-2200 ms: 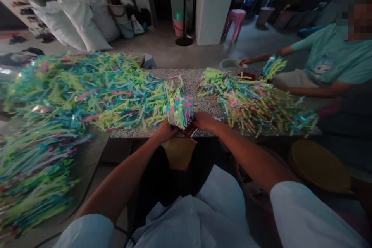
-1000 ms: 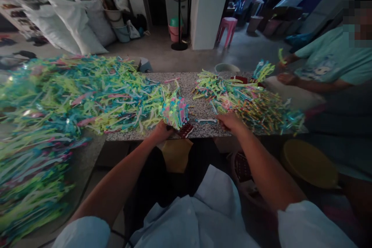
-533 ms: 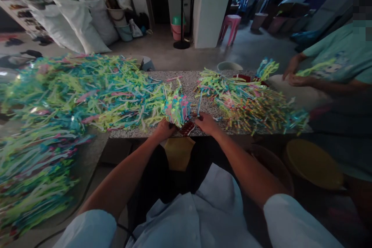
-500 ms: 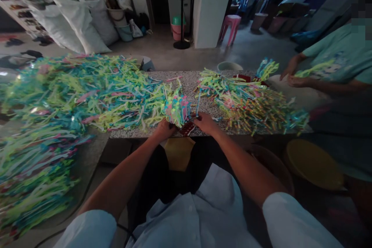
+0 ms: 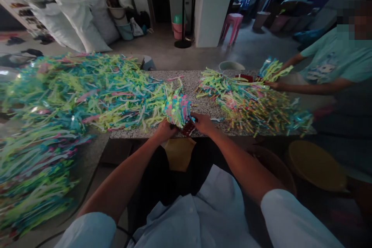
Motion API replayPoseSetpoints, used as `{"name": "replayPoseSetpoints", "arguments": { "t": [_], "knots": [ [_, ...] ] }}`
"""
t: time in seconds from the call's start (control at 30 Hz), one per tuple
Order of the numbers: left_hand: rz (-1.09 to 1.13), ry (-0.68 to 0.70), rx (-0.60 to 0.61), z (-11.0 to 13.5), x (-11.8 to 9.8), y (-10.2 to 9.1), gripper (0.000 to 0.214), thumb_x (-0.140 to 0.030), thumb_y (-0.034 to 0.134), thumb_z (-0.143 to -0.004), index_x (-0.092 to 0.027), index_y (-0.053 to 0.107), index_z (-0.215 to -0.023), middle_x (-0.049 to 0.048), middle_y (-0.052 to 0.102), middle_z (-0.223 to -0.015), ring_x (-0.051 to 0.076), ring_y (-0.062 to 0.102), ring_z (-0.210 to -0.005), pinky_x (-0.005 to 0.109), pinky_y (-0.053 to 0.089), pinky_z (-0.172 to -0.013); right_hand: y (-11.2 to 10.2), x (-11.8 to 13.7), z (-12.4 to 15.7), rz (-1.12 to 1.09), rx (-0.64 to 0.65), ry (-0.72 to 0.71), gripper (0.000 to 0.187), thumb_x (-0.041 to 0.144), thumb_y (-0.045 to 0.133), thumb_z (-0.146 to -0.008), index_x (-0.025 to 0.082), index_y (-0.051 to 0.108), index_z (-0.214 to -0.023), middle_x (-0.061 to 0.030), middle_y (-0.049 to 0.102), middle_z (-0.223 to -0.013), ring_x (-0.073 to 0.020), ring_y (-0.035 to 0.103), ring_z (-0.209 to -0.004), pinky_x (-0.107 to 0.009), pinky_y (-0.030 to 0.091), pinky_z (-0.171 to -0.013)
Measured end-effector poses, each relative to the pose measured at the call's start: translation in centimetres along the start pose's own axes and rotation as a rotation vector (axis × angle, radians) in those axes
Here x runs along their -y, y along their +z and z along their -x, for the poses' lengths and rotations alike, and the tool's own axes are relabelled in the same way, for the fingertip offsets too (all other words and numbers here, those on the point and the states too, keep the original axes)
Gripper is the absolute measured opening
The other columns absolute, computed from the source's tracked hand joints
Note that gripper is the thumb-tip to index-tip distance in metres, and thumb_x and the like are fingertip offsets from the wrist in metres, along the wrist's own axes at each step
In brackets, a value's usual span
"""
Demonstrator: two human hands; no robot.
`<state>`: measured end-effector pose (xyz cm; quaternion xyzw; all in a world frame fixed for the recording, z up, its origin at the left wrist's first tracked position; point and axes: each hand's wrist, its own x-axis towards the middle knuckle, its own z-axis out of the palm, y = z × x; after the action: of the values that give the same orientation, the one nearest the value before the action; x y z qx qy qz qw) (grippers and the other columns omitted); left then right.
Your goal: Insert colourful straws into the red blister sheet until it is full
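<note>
A rounded bundle of plastic strips (image 5: 178,109) in pink, blue, white and yellow-green stands at the granite table's near edge. My left hand (image 5: 165,131) is closed at its lower left side; its fingertips are partly hidden. On the right, my right hand (image 5: 204,124) pinches a small blue strip (image 5: 193,118) against the bundle's side. Between the hands lies a dark red piece with pale marks (image 5: 188,128). A yellow-brown sheet (image 5: 180,154) hangs below the table edge.
Loose strips (image 5: 99,89) heap over the left of the granite table (image 5: 190,79). To the right lies a pile of strips with orange-striped ends (image 5: 252,108). A co-worker's hand (image 5: 271,84) reaches into it. A round yellow lid or basin (image 5: 316,164) sits low right.
The upright blue strip at my right hand has come down to the bundle's side. My left hand has barely moved. The co-worker's hands have moved left to the pile.
</note>
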<state>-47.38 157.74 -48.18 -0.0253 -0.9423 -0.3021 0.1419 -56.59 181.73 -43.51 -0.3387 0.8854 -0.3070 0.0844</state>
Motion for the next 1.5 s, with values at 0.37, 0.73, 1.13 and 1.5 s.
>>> {"name": "replayPoseSetpoints", "arguments": {
  "t": [0.37, 0.73, 1.13, 1.5],
  "knots": [
    [-0.05, -0.033, -0.018, 0.1, 0.7, 0.4, 0.026, -0.018, 0.077, -0.076, -0.019, 0.075, -0.102, 0.0105, 0.074, -0.106, 0.028, 0.069, -0.107, 0.04, 0.057, -0.1, 1.4, 0.5, 0.5, 0.052, -0.089, 0.091, 0.032, 0.027, 0.053, -0.104, 0.013, 0.069, -0.127, -0.0127, 0.075, -0.11, -0.0232, 0.068, -0.101, -0.026, 0.043, -0.088],
    [-0.014, -0.016, -0.027, 0.1, 0.1, 0.0, 0.028, -0.019, 0.075, -0.079, -0.017, 0.075, -0.107, 0.012, 0.073, -0.11, 0.029, 0.068, -0.109, 0.04, 0.058, -0.099, 0.2, 0.9, 0.3, -0.025, -0.099, 0.125, 0.023, 0.026, 0.058, -0.1, 0.014, 0.073, -0.113, -0.0122, 0.077, -0.107, -0.0249, 0.07, -0.101, -0.028, 0.046, -0.086],
    [0.001, 0.097, -0.029, 0.2, 0.7, 0.9, 0.023, -0.019, 0.071, -0.083, -0.015, 0.074, -0.106, 0.0115, 0.071, -0.106, 0.025, 0.065, -0.104, 0.04, 0.054, -0.097, 1.1, 3.8, 4.0, -0.258, 0.141, 0.253, 0.019, 0.028, 0.058, -0.102, 0.017, 0.073, -0.102, -0.0052, 0.077, -0.084, -0.0183, 0.073, -0.077, -0.026, 0.053, -0.074],
    [-0.032, 0.147, -0.056, 0.0, 0.9, 1.1, 0.021, -0.017, 0.073, -0.082, -0.015, 0.073, -0.103, 0.0121, 0.071, -0.104, 0.027, 0.066, -0.104, 0.039, 0.055, -0.097, 0.5, 5.5, 3.2, 0.301, 0.178, -0.001, 0.028, 0.032, 0.055, -0.106, 0.012, 0.068, -0.121, -0.0146, 0.076, -0.111, -0.0257, 0.07, -0.101, -0.029, 0.044, -0.084]
  ]
}}
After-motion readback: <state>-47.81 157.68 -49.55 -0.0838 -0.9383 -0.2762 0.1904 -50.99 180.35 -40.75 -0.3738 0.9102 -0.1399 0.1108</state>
